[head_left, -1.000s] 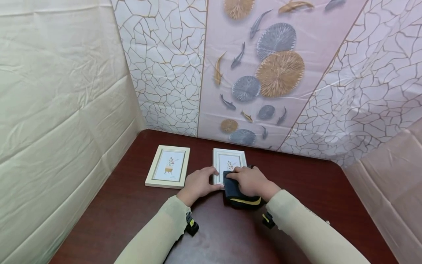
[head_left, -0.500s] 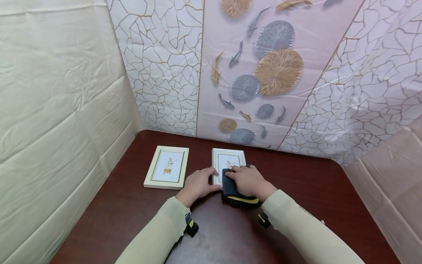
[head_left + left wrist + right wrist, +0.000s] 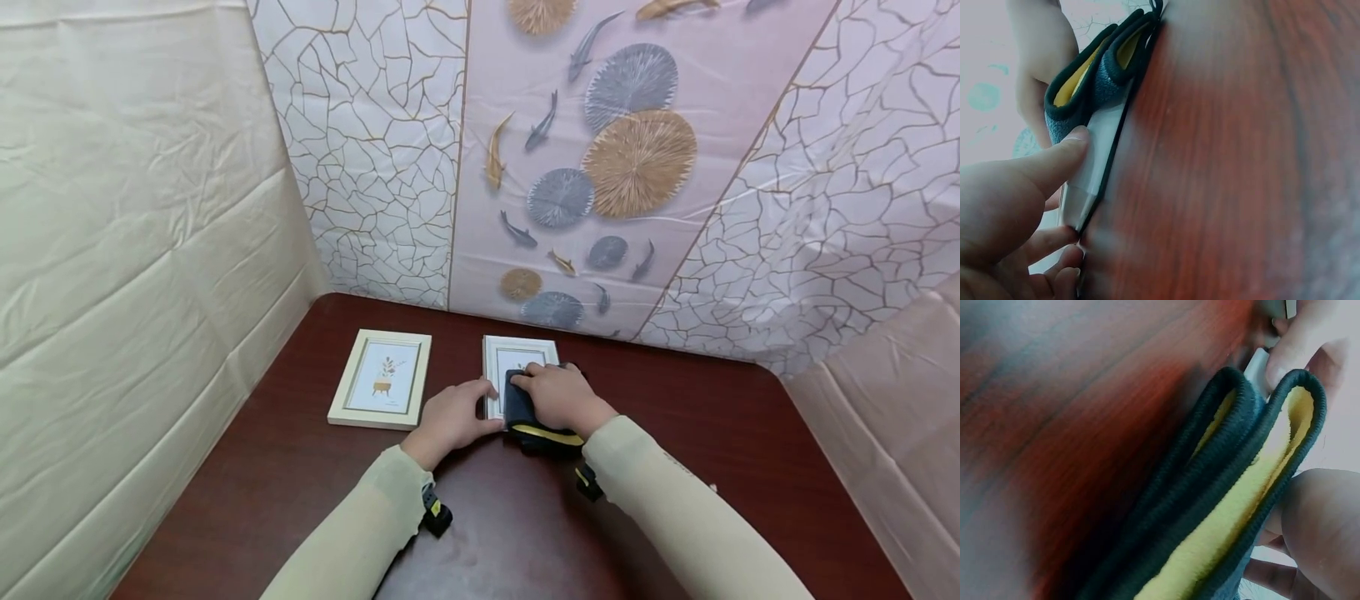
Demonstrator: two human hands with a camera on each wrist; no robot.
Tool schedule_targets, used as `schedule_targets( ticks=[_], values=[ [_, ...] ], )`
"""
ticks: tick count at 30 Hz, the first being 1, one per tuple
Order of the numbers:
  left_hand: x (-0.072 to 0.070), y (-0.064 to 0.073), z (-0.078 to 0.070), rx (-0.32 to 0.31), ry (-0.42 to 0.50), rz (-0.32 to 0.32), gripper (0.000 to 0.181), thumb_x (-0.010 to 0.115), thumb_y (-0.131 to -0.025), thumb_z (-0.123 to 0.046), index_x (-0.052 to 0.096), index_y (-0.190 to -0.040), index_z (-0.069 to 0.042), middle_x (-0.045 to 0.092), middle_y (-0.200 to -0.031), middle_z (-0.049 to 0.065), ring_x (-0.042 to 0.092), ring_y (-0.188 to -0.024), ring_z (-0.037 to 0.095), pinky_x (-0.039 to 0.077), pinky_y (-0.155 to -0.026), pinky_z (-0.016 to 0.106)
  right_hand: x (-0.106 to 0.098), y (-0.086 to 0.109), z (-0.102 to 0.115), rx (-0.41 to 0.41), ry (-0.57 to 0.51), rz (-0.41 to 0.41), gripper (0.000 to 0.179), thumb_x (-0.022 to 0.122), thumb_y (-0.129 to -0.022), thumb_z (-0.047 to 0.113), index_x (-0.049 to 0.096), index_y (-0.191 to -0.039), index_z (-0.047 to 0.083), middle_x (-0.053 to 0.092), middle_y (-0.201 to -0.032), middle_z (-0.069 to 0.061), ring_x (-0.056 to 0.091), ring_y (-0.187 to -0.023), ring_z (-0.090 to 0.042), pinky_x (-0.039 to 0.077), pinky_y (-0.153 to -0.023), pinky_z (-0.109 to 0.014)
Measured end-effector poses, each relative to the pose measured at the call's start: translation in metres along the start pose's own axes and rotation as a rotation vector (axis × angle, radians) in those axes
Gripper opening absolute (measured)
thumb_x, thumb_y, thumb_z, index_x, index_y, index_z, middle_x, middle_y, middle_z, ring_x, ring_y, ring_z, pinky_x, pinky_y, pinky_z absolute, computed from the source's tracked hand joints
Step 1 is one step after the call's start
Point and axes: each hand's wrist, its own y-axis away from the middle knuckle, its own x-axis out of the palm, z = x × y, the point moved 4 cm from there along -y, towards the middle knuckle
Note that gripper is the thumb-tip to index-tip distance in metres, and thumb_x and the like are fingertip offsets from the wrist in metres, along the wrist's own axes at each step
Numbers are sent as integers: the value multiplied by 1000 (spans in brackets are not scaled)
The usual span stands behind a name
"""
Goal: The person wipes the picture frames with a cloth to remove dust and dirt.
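Note:
A white picture frame (image 3: 492, 358) lies flat on the table, its lower right part covered by a folded dark blue cloth (image 3: 522, 408) with a yellow inside. My left hand (image 3: 450, 419) holds the frame at its near left corner, thumb on the near edge and fingers along the left side. On top of the cloth is my right hand (image 3: 558, 396), gripping it and pressing it against the frame's face. The cloth's folded layers (image 3: 1229, 519) hang past the frame's near edge in the right wrist view. Part of the right hand's fingers is hidden in the wrist views.
A cream picture frame (image 3: 343, 404) with a plant print lies to the left of my left hand. Both stand on a dark red wooden table (image 3: 480, 533). Behind it hangs a patterned cloth wall (image 3: 390, 167), and pale fabric (image 3: 150, 250) closes the left side.
My right hand has slid the cloth away from me, up the white frame, so it covers more of the picture. My left hand stays at the frame's corner.

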Motion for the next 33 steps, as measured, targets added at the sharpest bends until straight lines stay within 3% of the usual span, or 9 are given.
schedule_targets(
  ticks=[13, 33],
  values=[
    [2, 4, -4, 10, 6, -10, 50, 81, -94, -66, 73, -131, -33, 73, -133, -11, 72, -99, 20, 57, -79, 42, 0, -18, -13, 41, -8, 62, 51, 61, -111, 21, 60, -161, 26, 58, -156, -11, 67, -126, -32, 53, -98, -60],
    [-1, 2, 1, 19, 4, -32, 48, 82, -94, -64, 73, -128, -32, 74, -130, -11, 73, -101, 22, 57, -80, 43, -6, -39, -16, 75, -30, 58, 50, 56, -112, 16, 60, -161, 25, 58, -154, -12, 65, -129, -35, 50, -105, -63]
  ],
)
